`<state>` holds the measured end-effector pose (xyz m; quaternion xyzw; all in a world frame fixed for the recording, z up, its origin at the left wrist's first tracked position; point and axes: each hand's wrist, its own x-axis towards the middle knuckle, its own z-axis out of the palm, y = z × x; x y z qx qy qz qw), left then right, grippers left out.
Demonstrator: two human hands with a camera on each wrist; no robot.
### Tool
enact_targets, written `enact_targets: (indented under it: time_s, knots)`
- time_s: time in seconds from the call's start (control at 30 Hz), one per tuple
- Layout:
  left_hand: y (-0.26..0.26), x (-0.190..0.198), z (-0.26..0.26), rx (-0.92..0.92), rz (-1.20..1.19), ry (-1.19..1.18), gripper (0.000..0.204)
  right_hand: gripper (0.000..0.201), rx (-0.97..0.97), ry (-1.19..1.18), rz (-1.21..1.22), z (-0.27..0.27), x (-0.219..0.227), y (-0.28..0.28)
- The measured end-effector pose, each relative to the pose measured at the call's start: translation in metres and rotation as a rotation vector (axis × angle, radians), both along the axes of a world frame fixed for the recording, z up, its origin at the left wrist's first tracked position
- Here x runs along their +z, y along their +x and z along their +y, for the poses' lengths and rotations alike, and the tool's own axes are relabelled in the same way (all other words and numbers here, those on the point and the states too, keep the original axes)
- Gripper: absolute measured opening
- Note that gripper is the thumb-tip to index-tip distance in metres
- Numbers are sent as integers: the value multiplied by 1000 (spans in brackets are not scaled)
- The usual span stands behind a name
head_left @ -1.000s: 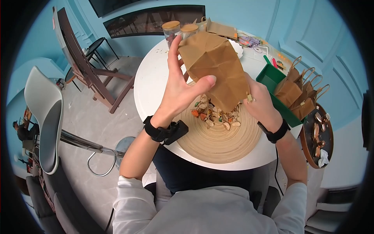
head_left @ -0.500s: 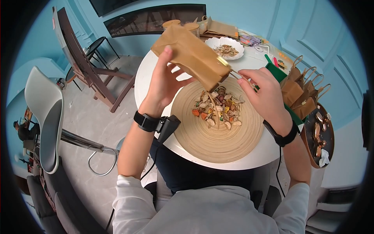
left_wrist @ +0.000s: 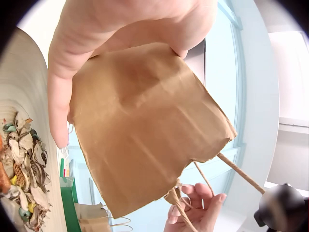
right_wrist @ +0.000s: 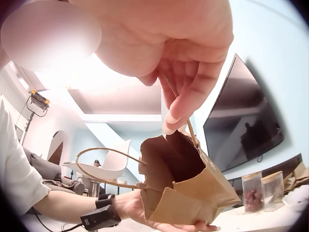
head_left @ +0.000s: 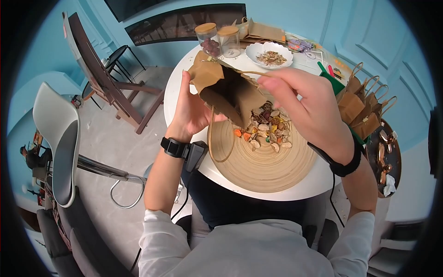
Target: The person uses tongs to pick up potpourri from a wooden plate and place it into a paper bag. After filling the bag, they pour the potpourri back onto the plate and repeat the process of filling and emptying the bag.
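Partly hidden left hand, dark-mouthed paper bag

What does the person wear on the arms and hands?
The left hand and right hand wear no gloves. Light grey sleeves end near the elbows. Black straps circle both wrists; the left carries a boxy device. Dark cables hang below.
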<state>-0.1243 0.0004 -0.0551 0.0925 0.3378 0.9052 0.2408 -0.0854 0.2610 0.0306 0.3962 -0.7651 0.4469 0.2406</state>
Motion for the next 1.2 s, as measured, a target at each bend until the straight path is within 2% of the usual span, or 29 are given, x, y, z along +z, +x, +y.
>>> enact_targets:
  time_s: [0.03,0.07,0.13,0.23,0.37,0.43,0.47,0.53,0.57,0.63,0.67,0.73,0.77,0.83,0.87,0.93,1.03,1.07,1.2]
  knots:
    - [-2,-4,-4,-134,-25,180,102,14,20,-9,-32,-3,2,0]
    - [1,0,-1,-131,-24,179,102,14,22,-10,-31,-6,3,1]
    - [10,10,5,94,-42,-83,100,14,7,11,3,-12,4,3]
    - [2,-3,-10,26,32,-29,100,16,-48,99,-2,-5,3,7]
    - [3,-1,-4,70,45,88,102,27,-183,128,-17,5,0,6]
    - [6,6,6,272,27,-80,104,37,-124,-21,-151,8,-13,-4]
    - [5,7,7,274,30,-75,104,37,-123,-16,-147,6,-21,-6]
    - [4,7,10,259,73,-28,103,32,-90,-176,-285,3,-38,-10]
    - [4,7,13,260,75,-25,103,32,-90,-174,-283,5,-41,-14]
    - [6,9,23,321,135,-21,97,35,-151,-19,-740,15,-42,-26]
    - [8,12,28,322,135,-20,97,35,-151,-17,-739,23,-41,-30]
    - [13,19,37,484,193,-107,93,48,314,-119,-923,34,-41,-36]
    - [13,20,39,502,206,-124,92,48,315,-117,-925,29,-41,-33]
    - [14,23,42,520,214,-139,89,51,96,-129,-641,12,-40,-20]
    - [15,25,44,535,226,-157,86,51,94,-129,-644,10,-42,-21]
    - [17,30,48,546,289,-179,82,48,257,-483,-735,7,-46,-27]
    - [15,33,56,625,374,-230,76,46,290,-544,-867,11,-42,-29]
    - [14,34,59,685,398,-262,74,46,290,-543,-871,10,-40,-27]
    - [16,41,72,710,528,-358,72,37,198,-487,-829,10,-47,-24]
